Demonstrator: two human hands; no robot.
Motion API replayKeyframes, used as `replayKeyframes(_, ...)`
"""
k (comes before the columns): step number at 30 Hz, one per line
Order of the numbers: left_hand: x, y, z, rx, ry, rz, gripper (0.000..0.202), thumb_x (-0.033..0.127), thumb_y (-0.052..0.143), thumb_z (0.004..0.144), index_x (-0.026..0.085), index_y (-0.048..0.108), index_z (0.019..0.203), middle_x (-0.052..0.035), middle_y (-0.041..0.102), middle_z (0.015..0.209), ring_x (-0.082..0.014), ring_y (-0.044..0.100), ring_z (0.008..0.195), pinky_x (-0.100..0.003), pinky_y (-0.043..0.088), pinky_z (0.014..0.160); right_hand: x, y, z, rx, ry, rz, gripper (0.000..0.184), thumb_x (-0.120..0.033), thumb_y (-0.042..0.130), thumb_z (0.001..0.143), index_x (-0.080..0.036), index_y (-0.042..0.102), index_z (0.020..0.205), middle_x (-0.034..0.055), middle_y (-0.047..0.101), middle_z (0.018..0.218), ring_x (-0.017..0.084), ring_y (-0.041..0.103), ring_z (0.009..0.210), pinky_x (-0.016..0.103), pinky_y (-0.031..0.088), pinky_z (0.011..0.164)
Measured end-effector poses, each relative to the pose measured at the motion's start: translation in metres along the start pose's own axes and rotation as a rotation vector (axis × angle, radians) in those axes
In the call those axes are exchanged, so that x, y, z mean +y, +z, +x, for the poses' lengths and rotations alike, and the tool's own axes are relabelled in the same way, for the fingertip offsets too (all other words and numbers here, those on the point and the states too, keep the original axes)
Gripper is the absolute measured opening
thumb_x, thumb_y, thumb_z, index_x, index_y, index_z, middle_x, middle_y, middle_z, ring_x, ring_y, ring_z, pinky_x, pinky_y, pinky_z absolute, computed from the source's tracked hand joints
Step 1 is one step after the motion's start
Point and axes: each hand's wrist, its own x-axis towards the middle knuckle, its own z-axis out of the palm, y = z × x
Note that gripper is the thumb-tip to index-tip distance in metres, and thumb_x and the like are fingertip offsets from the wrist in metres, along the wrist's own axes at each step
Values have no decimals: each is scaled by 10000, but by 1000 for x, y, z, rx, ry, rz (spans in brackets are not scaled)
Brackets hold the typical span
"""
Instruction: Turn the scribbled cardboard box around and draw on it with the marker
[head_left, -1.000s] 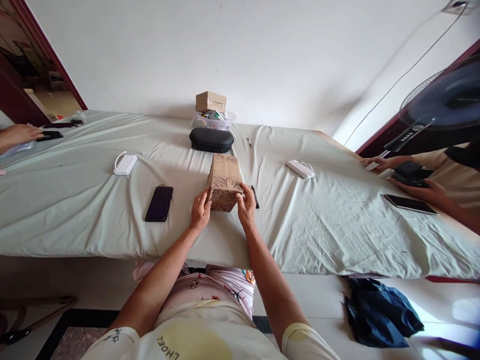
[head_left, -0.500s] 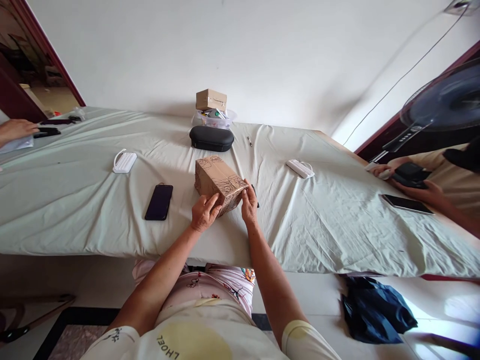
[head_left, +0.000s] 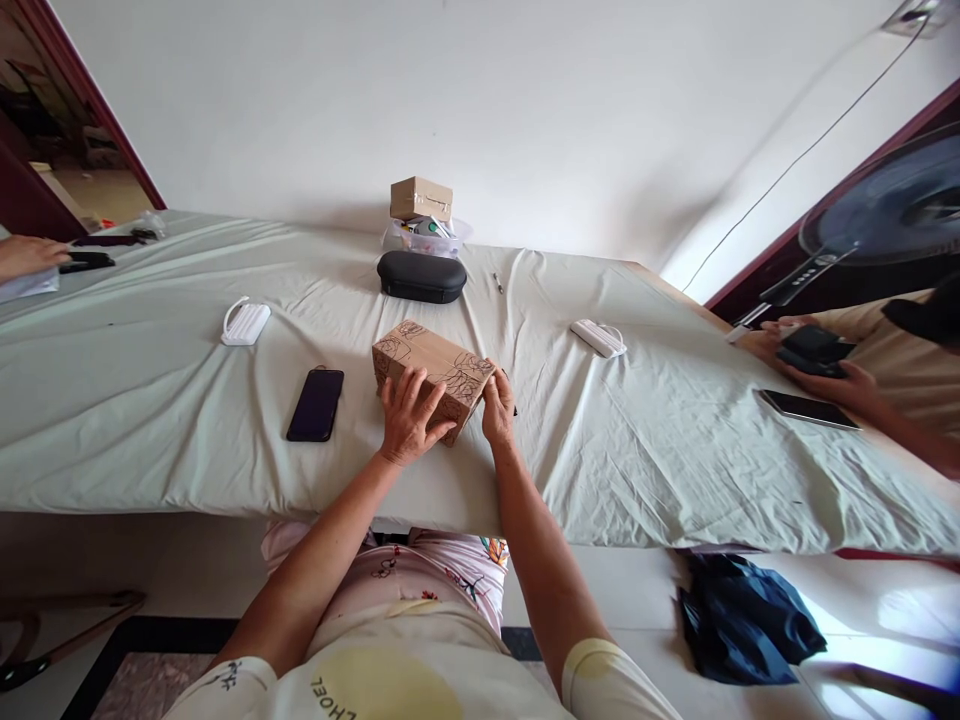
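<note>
A brown cardboard box with dark line drawings (head_left: 431,362) lies on the table cloth (head_left: 150,400) just in front of me, turned at an angle. My left hand (head_left: 409,420) rests on its near long side with the fingers spread over it. My right hand (head_left: 498,408) grips the box's right end, fingers curled on the corner. A black pen lies behind that hand, mostly hidden.
A black phone (head_left: 316,404) lies left of the box. Further back are a black case (head_left: 421,277), a tub with a small box on top (head_left: 422,198), and two white pieces (head_left: 244,322) (head_left: 598,337). Other people's hands are at the far left (head_left: 26,256) and right (head_left: 832,375), with a phone (head_left: 808,409).
The box has been turned anticlockwise, from pointing away from me to lying nearly crosswise. My left hand slid along its near side; my right hand stayed on its right end.
</note>
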Motion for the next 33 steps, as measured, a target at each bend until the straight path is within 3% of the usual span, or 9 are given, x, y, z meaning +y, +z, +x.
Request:
replayKeyframes(4,12,0,6,-18,-57,40,563,552,702,939,305,650,1442,-182,537,1571,-422,403,1533,-615,263,1232,-3,4,-5,131,-16,-11,588,-587,529,987,-240,598,1457,123,680,1404,235,668,1233,448,555,1063)
replayKeyframes(11,26,7,30,-64,-111,81,475,302,558,1039,386,583,1505,-155,552,1567,-389,482,1473,-601,386,1123,-23,13,-23,256,-243,-207,466,-497,393,1053,-260,686,1327,115,676,1309,249,640,1241,476,527,1086)
replayKeyframes(16,29,20,43,-43,-130,97,462,244,447,1066,359,616,1481,-166,581,1526,-379,505,1437,-600,438,1081,-15,15,-21,281,-163,-199,391,-511,485,1012,-234,681,1206,102,687,1138,227,668,1050,408,576,925)
replayKeyframes(20,30,25,49,-62,-156,52,479,243,436,1058,334,602,1498,-173,565,1529,-387,476,1446,-612,442,1100,-4,11,-17,248,-63,-192,344,-511,501,994,-225,649,1113,69,682,1031,200,655,932,362,565,854)
replayKeyframes(28,21,34,64,-55,-155,23,431,268,503,1035,321,645,1438,-171,606,1450,-384,496,1391,-607,454,1081,23,4,-14,83,-50,-423,310,-470,411,989,-238,604,1059,51,654,937,209,591,861,368,523,850)
replayKeyframes(33,17,29,64,-69,-155,29,432,255,468,1047,300,648,1438,-187,614,1436,-379,535,1342,-595,421,1083,33,0,-18,7,-28,-518,220,-385,424,957,-237,571,1026,47,622,914,205,557,815,368,528,819)
